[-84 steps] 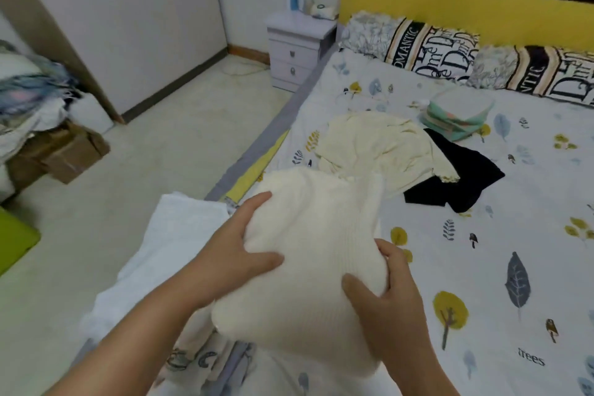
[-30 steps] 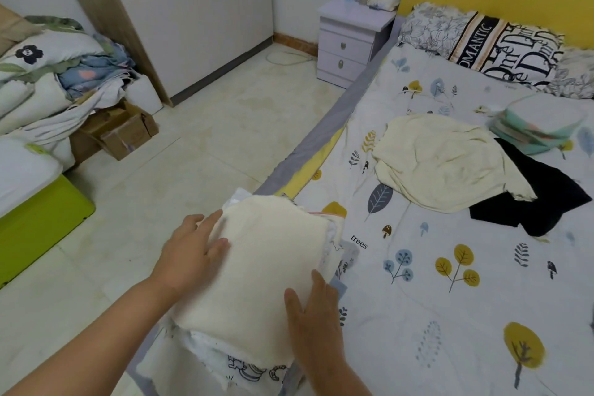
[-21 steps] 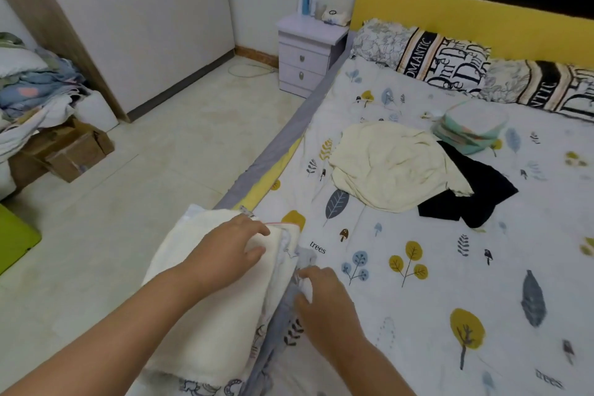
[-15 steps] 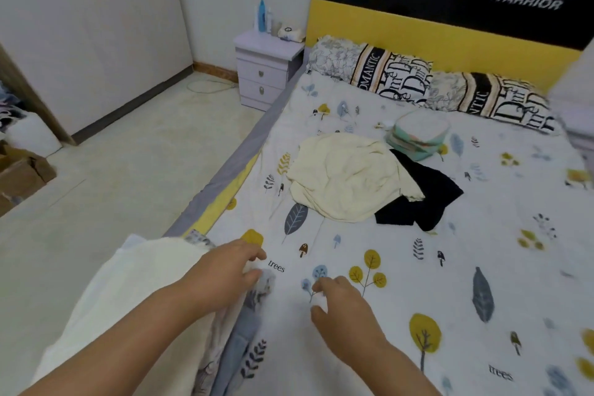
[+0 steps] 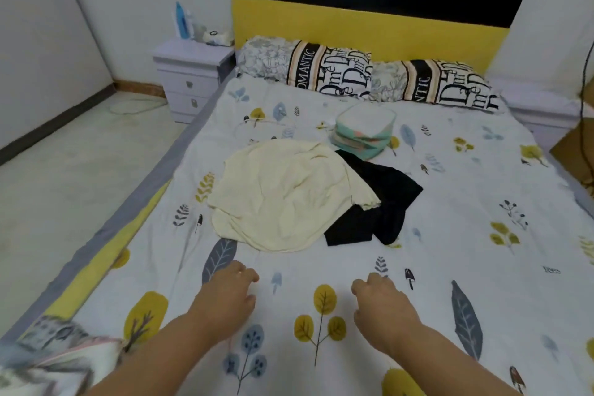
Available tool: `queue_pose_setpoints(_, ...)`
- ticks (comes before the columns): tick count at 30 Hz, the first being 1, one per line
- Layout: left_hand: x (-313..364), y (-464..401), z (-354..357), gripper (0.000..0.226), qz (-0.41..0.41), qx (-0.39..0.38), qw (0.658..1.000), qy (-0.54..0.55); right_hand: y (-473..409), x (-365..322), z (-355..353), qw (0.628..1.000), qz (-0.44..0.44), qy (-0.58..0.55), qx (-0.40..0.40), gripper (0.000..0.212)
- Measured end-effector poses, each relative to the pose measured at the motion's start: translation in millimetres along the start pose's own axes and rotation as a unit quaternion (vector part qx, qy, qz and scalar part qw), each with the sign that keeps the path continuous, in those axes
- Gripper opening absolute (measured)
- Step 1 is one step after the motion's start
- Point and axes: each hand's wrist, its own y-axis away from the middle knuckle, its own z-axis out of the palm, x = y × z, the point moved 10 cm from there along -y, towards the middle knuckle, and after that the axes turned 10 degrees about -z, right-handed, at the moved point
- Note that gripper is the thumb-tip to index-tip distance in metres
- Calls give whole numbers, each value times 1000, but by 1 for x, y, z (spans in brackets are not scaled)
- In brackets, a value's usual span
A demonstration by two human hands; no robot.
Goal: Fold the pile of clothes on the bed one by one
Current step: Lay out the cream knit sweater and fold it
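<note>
A crumpled cream garment lies in the middle of the bed, partly over a black garment to its right. Both my hands hover empty over the leaf-print sheet, a short way in front of the cream garment. My left hand has loosely curled fingers near the garment's front edge. My right hand is level with it, fingers curled down, touching nothing I can see. A corner of the folded stack shows at the lower left, blurred.
A folded mint and white bundle sits behind the garments. Two patterned pillows line the yellow and black headboard. A white nightstand with bottles stands left of the bed, with tiled floor beside it. A cardboard box is at right.
The folded cream sweater was set on the stack at the bed's left corner and let go. Both hands moved forward, empty, toward the cream garment as the view swung right.
</note>
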Motion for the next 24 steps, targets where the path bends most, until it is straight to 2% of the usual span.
queue_pose_setpoints(6,-6,-93,52,62,-46,-3,998,-45,-72,20,38,1000,-9,18,2,37)
queue_pose_setpoints(9,-8,-135,69,68,-64,27,993,-96,-93,30,65,1000,-19,12,6,39)
queue_pose_setpoints(11,-11,-158,77,63,-83,39,986,-139,-98,37,82,1000,-20,-7,6,42)
queue_pose_setpoints(13,-15,-176,90,55,-98,19,980,-171,-98,43,98,999,-22,-30,8,44)
queue_pose_setpoints(16,-6,-184,90,39,-65,33,968,-241,-89,50,114,999,-29,-37,10,43)
queue_pose_setpoints(18,8,-177,81,29,-21,40,978,-206,-80,51,120,998,-25,-52,16,44)
queue_pose_setpoints(21,33,-145,67,12,41,-13,998,-49,-62,41,122,996,-26,-84,24,49)
queue_pose_setpoints(24,52,-95,57,22,61,-105,991,58,-46,22,101,990,-34,-127,48,59)
